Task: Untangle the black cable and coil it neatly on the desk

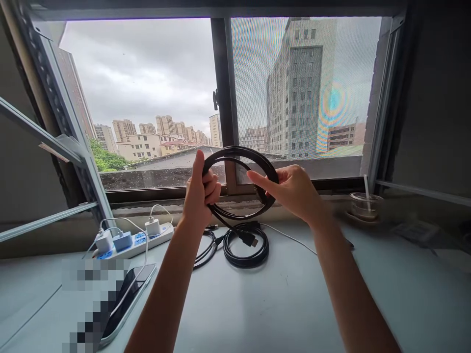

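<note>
A black HDMI cable (pixel 241 151), wound into a loose ring, is held up in front of the window above the table. My left hand (pixel 204 189) is closed round the left side of the ring, its thumb pointing up. On the opposite side, my right hand (pixel 290 186) grips the ring with the thumb laid across the front. One end of the cable hangs below the ring, showing its HDMI plug (pixel 250 239). Behind that plug, a second coiled black cable (pixel 245 264) lies on the table, and another black cable loop (pixel 208 260) is partly hidden by my left forearm.
A white power strip (pixel 162 236) with several plugs stands at the back left. Nearer, a phone (pixel 128 299) lies with a white cord across it. A lidded cup with a straw (pixel 365 206) is at the back right. The window (pixel 224 98) rises behind the table (pixel 279 314).
</note>
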Demonstrator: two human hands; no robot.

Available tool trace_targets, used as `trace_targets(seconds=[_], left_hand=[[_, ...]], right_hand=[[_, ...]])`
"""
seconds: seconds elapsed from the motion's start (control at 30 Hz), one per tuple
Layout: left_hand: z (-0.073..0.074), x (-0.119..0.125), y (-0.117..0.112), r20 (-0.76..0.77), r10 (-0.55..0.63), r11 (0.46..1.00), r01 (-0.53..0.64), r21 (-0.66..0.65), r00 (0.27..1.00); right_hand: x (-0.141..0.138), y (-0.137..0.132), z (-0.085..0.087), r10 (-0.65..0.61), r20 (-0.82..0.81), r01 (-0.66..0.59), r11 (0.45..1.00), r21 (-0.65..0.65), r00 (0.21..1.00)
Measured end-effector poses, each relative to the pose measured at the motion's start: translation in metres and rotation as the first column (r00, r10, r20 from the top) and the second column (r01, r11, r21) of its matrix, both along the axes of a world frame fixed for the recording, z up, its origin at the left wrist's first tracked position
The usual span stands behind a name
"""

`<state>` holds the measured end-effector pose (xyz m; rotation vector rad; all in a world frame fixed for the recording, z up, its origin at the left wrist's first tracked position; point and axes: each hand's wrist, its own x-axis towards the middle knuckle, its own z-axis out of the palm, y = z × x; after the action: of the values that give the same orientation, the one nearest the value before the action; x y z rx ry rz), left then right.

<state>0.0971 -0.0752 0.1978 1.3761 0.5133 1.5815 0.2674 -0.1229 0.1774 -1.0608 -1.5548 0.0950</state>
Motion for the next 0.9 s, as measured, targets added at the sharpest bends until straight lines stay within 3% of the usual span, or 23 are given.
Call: trace_targets(seconds=[0.13, 0.33, 0.57, 0.9], left_hand=[[0.0, 0.001, -0.001, -0.021, -0.003, 0.999, 0.004, 0.042, 1.0], [-0.001, 0.004, -0.008, -0.06, 0.034, 0.986, -0.024, 0.166, 0.998], [-0.002, 0.006, -0.018, -0.067, 0.05, 0.968, -0.032, 0.25, 0.997], [-0.004, 0.006, -0.016, -0.08, 0.149, 0.948, -0.119, 0.296, 0.986]], right_hand=[[0.001, -0.002, 0.0, 0.088, -0.057, -0.089, 0.996, -0.013, 0.994], [0.007, 0.007, -0.001, 0.107, -0.103, -0.109, 0.994, -0.013, 0.989], [0.01, 0.004, 0.001, 0.266, -0.172, -0.276, 0.96, -0.037, 0.949], [0.017, 0.004, -0.001, 0.333, -0.028, -0.333, 0.928, -0.169, 0.943]])
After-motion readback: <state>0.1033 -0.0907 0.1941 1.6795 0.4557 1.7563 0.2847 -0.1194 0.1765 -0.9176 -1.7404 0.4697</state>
